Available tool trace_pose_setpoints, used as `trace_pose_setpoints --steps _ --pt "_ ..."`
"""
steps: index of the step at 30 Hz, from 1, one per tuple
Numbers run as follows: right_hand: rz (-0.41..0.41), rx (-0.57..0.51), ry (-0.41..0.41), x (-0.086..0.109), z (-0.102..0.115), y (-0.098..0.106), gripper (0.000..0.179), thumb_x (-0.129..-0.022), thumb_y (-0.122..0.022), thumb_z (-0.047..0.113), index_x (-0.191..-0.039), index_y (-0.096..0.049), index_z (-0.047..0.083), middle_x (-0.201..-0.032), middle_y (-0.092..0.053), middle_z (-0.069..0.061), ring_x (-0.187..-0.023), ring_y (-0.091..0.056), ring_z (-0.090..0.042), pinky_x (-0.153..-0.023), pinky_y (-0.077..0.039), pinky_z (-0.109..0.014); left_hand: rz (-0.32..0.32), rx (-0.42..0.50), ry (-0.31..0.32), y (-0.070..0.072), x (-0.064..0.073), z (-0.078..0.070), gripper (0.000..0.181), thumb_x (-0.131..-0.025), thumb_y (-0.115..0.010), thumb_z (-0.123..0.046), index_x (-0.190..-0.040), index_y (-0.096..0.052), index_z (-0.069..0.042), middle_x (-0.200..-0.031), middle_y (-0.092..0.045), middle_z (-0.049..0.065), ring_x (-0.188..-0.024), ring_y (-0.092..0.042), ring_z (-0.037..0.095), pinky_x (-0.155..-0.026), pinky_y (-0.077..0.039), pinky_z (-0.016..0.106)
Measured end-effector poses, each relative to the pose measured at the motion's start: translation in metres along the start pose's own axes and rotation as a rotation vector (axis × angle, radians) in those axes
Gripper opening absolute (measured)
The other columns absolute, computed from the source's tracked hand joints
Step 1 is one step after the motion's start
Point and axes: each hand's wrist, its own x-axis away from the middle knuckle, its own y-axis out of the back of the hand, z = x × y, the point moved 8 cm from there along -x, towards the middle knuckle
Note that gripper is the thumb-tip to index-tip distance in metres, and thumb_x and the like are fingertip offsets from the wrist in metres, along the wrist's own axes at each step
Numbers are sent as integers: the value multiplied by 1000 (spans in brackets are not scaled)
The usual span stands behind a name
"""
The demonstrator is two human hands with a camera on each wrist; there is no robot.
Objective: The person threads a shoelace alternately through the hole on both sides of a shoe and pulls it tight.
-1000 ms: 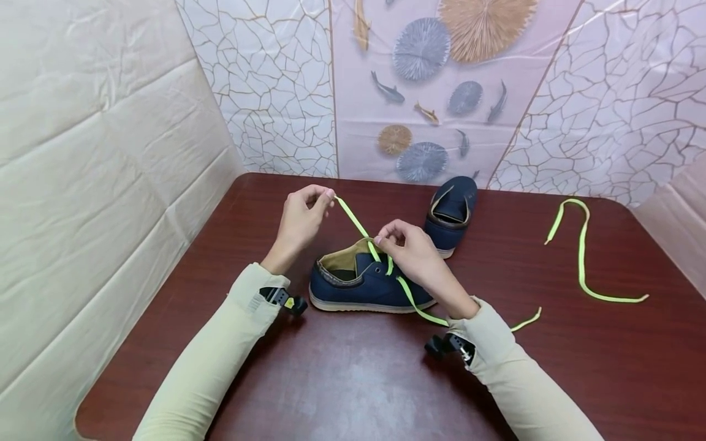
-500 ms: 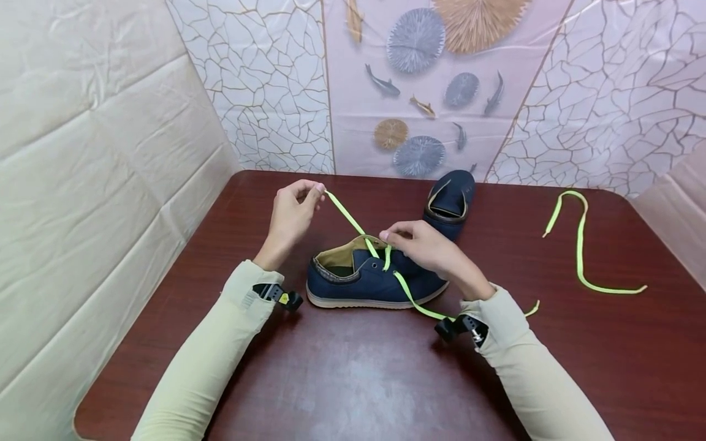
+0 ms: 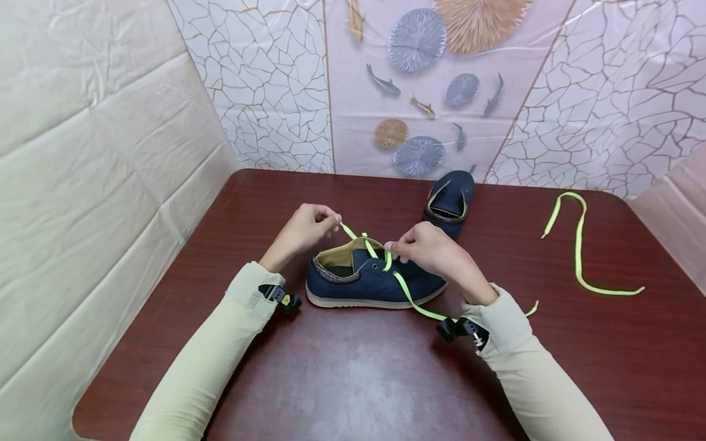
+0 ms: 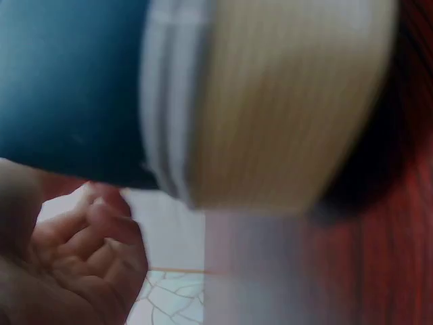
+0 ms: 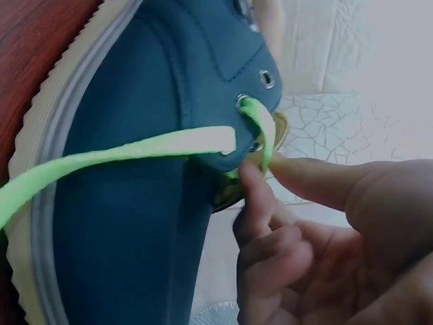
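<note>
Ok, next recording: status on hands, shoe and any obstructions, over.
Left hand pinches neon-yellow flat shoelace. Right hand pinches it close against navy fabric shoe. Shoe upright, partly laced. Second navy fabric shoe behind; nothing visibly blocking.

No writing can be read; the small yellow patch (image 3: 285, 299) on the black left-wrist camera (image 3: 295, 304), toward seven o'clock, is too tiny to make out.
</note>
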Motion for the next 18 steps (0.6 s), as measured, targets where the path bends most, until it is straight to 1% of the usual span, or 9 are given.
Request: trace_pose_setpoints --steps 3,5,6,8,11,13,14,16,18 --pt "20 -15 9 -1 1 -1 37 -108 -63 35 -90 -82 9 -92 -73 -8 -71 -51 -20 -61 -36 -30 74 -73 37 -6 1 8 24 -108 -62 -20 -103 -78 -3 -89 -74 9 -79 -66 19 -71 -51 29" --pt "32 -38 27 -1 3 -2 39 -108 -64 33 -83 -80 8 -89 -71 -5 -66 -42 -16 -57 -31 -29 73 -138 45 -5 3 9 21 -107 -64 -20 -105 -78 -6 -93 -75 6 -82 -65 19 -76 -51 32" --pt "40 -56 32 -1 3 -3 40 -107 -64 32 -80 -79 7 -86 -68 -3 -62 -37 -14 -56 -29 -28 62 -163 31 -4 4 6 19 -106 -65 -20 -107 -78 -6 -96 -75 6 -85 -66 19 -78 -52 34" --pt "60 -102 29 -1 2 -5 40 -107 -65 31 -77 -76 6 -74 -59 1 -55 -31 -12 -52 -26 -27 27 -184 -44 -2 5 -5 17 -106 -66 -19 -112 -78 -8 -104 -77 5 -91 -67 19 -84 -52 36" --pt "80 -178 10 -2 -1 -6 36 -106 -67 31 -82 -75 5 -63 -47 5 -50 -29 -9 -50 -27 -26 16 -174 -246 -7 9 -35 18 -105 -67 -19 -118 -76 -10 -113 -76 3 -99 -69 18 -90 -54 37" --pt "90 -226 -2 -2 -2 -6 32 -105 -67 30 -88 -76 5 -61 -45 5 -47 -28 -8 -49 -28 -25 69 -147 -378 -15 14 -53 19 -106 -67 -20 -119 -76 -9 -114 -76 2 -100 -70 16 -92 -55 36" --pt "90 -242 -7 -2 -2 -6 31 -105 -68 30 -90 -76 4 -62 -46 5 -47 -28 -8 -50 -28 -25 106 -145 -426 -21 17 -61 20 -106 -67 -21 -119 -76 -9 -114 -76 1 -99 -70 15 -90 -56 36" --pt "87 -265 -7 -2 -2 -6 29 -105 -68 28 -93 -76 3 -66 -50 4 -48 -28 -7 -50 -28 -25 172 -161 -488 -30 23 -70 19 -106 -67 -22 -118 -78 -11 -112 -75 -2 -100 -68 11 -90 -55 35" --pt "80 -283 -3 -2 -2 -5 27 -105 -68 26 -95 -76 3 -69 -53 3 -48 -28 -7 -50 -27 -24 207 -181 -507 -36 26 -73 17 -106 -68 -21 -115 -79 -12 -110 -75 -4 -101 -68 8 -91 -55 35"
